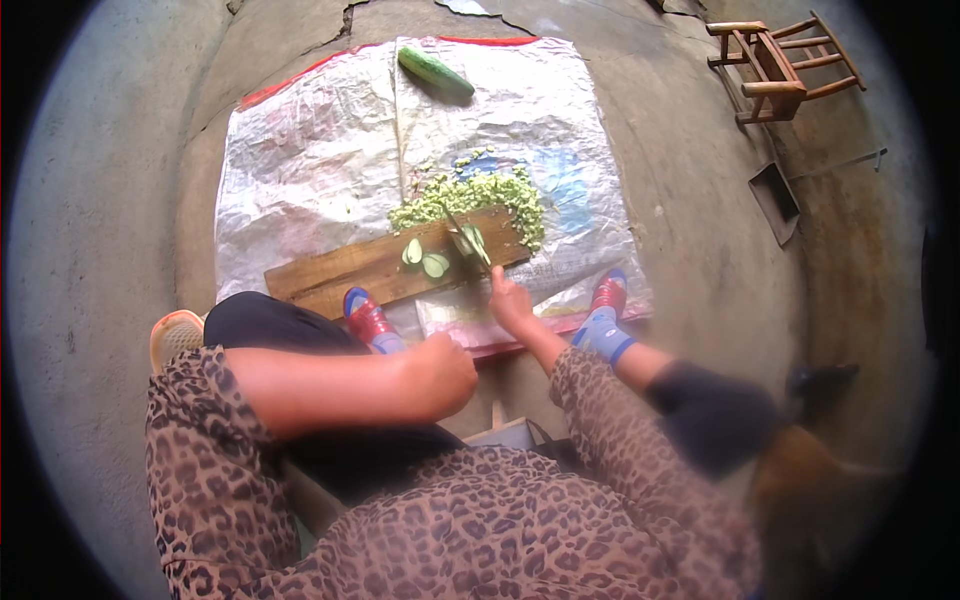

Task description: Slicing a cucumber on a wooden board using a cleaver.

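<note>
My right hand (511, 300) grips the handle of a knife (456, 225), its blade edge-on over the right part of a wooden board (322, 277). Pale green slices (472, 238) stand against the blade. To the left, two cut pieces of the vegetable (435, 265) lie flat on the wood. Chopped green-white bits (465, 196) are heaped along the board's far edge and around its right end. My left hand (442, 376) is a closed fist held nearer my body, apart from the board; its fingertips are hidden.
A flattened woven plastic sack (300, 172) lies under the board. At its far edge rests a large whole cucumber (436, 73). My feet (367, 311) are on the sack. On the right are a wooden chair (780, 71), a dustpan-like object (776, 202) and a blurred brown shape (799, 480).
</note>
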Demonstrator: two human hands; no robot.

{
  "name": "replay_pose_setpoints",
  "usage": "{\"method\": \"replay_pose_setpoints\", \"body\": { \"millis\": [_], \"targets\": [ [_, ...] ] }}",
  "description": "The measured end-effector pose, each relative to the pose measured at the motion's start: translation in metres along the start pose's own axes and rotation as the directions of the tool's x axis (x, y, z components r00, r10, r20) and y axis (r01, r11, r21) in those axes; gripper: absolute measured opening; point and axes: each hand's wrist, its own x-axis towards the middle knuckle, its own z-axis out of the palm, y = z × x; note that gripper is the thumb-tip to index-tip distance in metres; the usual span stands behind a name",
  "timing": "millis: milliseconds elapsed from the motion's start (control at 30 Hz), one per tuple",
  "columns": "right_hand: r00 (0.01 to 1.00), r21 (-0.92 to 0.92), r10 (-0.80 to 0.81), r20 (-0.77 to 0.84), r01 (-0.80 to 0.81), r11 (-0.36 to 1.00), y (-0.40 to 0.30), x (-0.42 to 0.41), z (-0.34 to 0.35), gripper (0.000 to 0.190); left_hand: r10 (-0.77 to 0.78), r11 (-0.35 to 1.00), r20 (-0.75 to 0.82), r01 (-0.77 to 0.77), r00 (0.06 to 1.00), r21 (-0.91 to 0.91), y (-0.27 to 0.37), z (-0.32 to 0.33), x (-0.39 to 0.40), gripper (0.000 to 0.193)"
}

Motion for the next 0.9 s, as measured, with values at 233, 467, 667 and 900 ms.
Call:
{"method": "replay_pose_setpoints", "body": {
  "millis": [233,467,667,900],
  "targets": [
    [0.986,-0.095,-0.165,0.030,0.167,0.981,0.021,0.040,-0.053,0.027,0.007,0.997,-0.143,0.004,0.990,0.073,-0.001,0.005,0.002,0.011],
    [0.968,0.021,-0.043,0.249,0.039,0.999,-0.005,0.029,-0.061,0.019,0.012,0.993,-0.170,0.009,0.985,0.119,-0.001,0.006,0.005,0.012],
    [0.988,0.045,0.057,0.146,-0.064,0.997,-0.004,0.008,-0.029,0.017,0.013,0.999,-0.003,-0.012,1.000,0.051,0.000,-0.005,0.006,0.018],
    [0.971,0.177,0.241,-0.006,-0.236,0.956,0.015,0.012,-0.025,0.017,0.034,0.999,0.038,-0.035,0.999,0.024,-0.002,-0.010,0.008,0.019]
  ]
}}
